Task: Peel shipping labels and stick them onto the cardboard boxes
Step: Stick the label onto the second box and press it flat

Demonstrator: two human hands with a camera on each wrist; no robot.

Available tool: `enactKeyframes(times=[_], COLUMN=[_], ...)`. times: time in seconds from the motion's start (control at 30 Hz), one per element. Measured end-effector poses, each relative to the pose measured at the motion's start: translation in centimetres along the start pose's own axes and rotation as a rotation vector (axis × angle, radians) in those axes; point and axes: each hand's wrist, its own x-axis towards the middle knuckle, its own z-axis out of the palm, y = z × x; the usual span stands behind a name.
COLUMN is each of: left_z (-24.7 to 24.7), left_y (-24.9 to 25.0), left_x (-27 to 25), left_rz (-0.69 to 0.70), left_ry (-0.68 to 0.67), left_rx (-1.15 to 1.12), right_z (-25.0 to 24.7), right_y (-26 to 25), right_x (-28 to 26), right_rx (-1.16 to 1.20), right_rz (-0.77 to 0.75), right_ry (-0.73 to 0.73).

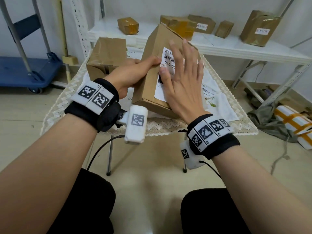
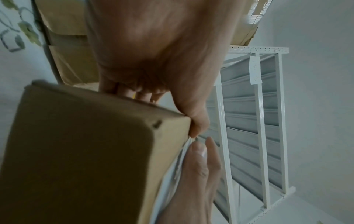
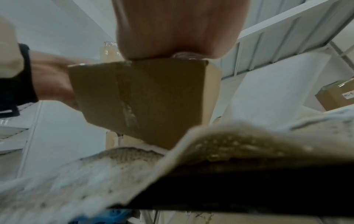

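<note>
A tall cardboard box (image 1: 152, 53) stands tilted on the small table, with a white shipping label (image 1: 166, 65) on its near face. My left hand (image 1: 135, 71) grips the box's left side, thumb on the front face near the label's edge; the left wrist view shows the box (image 2: 76, 151) with my fingers behind it. My right hand (image 1: 181, 78) lies flat on the label with straight, spread fingers, covering its right part. From below, the right wrist view shows the box (image 3: 141, 97) under my palm. More labels (image 1: 208, 90) lie on the cloth to the right.
A second cardboard box (image 1: 106, 56) stands at the table's back left. A lace cloth (image 1: 70, 98) covers the table. Behind it a white shelf (image 1: 236, 46) holds several parcels, some labelled. A blue cart (image 1: 25, 70) is on the left, wrapped parcels (image 1: 293, 122) on the floor at right.
</note>
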Motion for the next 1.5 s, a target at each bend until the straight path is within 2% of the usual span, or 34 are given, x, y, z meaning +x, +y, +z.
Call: enactKeyframes(times=[0.1,0.23,0.4,0.57,0.83,0.97,1.07,1.23,1.5], left_z=[0.0,0.1,1.2,2.0,1.7,1.6,1.9,2.7,2.6], left_y=[0.3,1.0,1.2,1.0,0.5,0.4,0.3,0.6,0.9], left_x=[-0.1,0.0,-0.1,-0.1,-0.2,-0.1,0.0,-0.2,-0.6], left_rz=[0.032,0.074,0.153,0.230,0.194,0.179,0.200,0.216,0.231], left_ry=[0.064,0.129,0.134,0.170,0.271,0.254,0.226,0.219,0.277], left_rx=[-0.042,-0.100,-0.060,-0.047,-0.045,0.012,0.028,0.037,0.047], right_z=[-0.4,-1.8,-2.4,-1.6,-0.6,-0.6,-0.9,-1.7,-0.8], right_y=[-0.2,0.1,0.0,-0.3,-1.6,-2.3,-2.4,-0.9,-1.0], right_x=[0.3,1.8,2.9,2.4,1.6,1.2,1.5,2.7,1.9], right_rx=[0.022,0.084,0.087,0.082,0.103,0.116,0.126,0.133,0.107], right_rz=[-0.022,0.038,0.129,0.129,0.063,0.025,0.026,0.126,0.103], right_ry=[-0.010,0.107,0.224,0.197,0.167,0.120,0.161,0.297,0.233])
